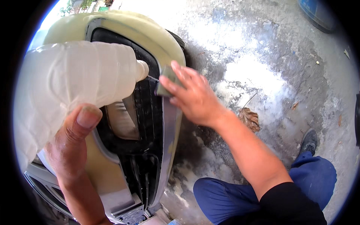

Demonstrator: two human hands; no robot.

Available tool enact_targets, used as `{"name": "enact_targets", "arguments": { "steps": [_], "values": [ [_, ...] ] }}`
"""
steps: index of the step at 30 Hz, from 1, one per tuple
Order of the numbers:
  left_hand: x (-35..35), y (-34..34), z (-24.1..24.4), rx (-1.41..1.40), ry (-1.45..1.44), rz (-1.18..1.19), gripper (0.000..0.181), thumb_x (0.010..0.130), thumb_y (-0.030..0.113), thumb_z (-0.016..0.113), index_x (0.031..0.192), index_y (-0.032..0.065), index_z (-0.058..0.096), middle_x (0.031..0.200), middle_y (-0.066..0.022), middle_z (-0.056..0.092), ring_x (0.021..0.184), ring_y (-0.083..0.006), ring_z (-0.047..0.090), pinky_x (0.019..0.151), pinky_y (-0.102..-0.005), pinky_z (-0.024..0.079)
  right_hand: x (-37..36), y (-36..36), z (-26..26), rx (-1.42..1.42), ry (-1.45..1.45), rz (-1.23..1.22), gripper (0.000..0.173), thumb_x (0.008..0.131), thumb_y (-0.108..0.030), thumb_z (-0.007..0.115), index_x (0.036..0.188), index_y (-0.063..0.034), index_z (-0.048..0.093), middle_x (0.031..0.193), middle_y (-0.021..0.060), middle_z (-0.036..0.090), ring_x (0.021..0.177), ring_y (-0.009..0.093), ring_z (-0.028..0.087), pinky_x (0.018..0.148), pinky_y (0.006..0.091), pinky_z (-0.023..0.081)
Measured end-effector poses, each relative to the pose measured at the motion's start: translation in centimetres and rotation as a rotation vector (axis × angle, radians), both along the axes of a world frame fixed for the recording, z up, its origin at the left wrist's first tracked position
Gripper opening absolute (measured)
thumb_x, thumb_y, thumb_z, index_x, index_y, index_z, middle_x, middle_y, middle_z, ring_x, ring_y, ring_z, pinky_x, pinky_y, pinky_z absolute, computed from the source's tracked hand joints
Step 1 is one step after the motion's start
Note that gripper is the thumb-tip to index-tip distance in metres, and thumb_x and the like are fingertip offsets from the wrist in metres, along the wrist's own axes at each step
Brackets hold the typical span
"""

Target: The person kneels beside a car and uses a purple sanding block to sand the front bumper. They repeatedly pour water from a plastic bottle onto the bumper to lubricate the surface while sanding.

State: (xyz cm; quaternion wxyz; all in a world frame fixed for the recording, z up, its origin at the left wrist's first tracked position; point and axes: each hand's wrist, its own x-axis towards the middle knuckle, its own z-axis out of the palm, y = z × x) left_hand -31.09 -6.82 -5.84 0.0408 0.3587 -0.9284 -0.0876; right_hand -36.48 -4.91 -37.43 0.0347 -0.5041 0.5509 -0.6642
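My left hand (70,143) grips a large translucent plastic bottle (90,73), tipped so that its mouth (143,70) points right. A thin stream of water runs from the mouth toward a grey-green sanding pad or block (166,87). That pad is in my right hand (194,95), whose fingers are wet and slightly blurred. It sits at the edge of a car bumper (166,45), which has dull yellowish and grey patches. A black plastic grille insert (150,121) fills the bumper's opening, partly hidden behind the bottle.
Wet, stained concrete (253,70) spreads to the right of the bumper. On it lies a dry brown leaf (249,119). A blue container (316,12) stands at top right. A tyre (177,38) shows behind the bumper, and my bent knee (219,194) is close by.
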Motion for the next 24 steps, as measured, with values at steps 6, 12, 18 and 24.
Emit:
{"name": "enact_targets", "arguments": {
  "steps": [6, 12, 18, 24],
  "values": [
    [-0.9, -0.1, -1.0, 0.038, 0.065, -0.083, 0.081, 0.086, 0.054, 0.075, 0.136, -0.0070, 0.054, 0.143, -0.0149, 0.052, 0.135, -0.0281, 0.045, 0.117, -0.0429, 0.028, 2.6, 4.3, -1.3, 0.040, -0.066, 0.102, 0.068, 0.088, -0.019, 0.071, 0.150, -0.0287, 0.044, 0.156, 0.0214, 0.038, 0.135, 0.039, 0.045, 0.107, 0.0521, 0.040],
    [-0.1, -0.1, -0.6, 0.053, 0.014, -0.007, 0.082, 0.086, 0.050, 0.076, 0.139, -0.0063, 0.051, 0.143, -0.0154, 0.052, 0.136, -0.0289, 0.045, 0.118, -0.0432, 0.028, -3.1, -0.5, -0.4, -0.020, 0.084, 0.099, 0.062, 0.090, -0.019, 0.069, 0.147, -0.0275, 0.047, 0.156, 0.0200, 0.039, 0.136, 0.040, 0.045, 0.109, 0.0516, 0.039],
    [-0.9, -0.3, -0.9, 0.077, 0.123, -0.122, 0.081, 0.086, 0.043, 0.079, 0.143, -0.0045, 0.046, 0.143, -0.0142, 0.052, 0.134, -0.0284, 0.047, 0.117, -0.0437, 0.031, 3.3, 4.2, -2.1, 0.028, -0.041, 0.063, 0.085, 0.077, -0.011, 0.079, 0.152, -0.0300, 0.043, 0.160, 0.0202, 0.033, 0.134, 0.040, 0.046, 0.109, 0.0501, 0.040],
    [-0.1, -0.5, -1.4, 0.084, 0.161, -0.167, 0.079, 0.086, 0.040, 0.080, 0.142, -0.0040, 0.047, 0.140, -0.0127, 0.054, 0.131, -0.0267, 0.049, 0.115, -0.0425, 0.032, -0.4, -0.1, 0.2, 0.078, -0.044, -0.081, 0.063, 0.086, -0.018, 0.073, 0.145, -0.0202, 0.051, 0.154, 0.0237, 0.038, 0.129, 0.038, 0.047, 0.100, 0.0501, 0.044]
  ]
}}
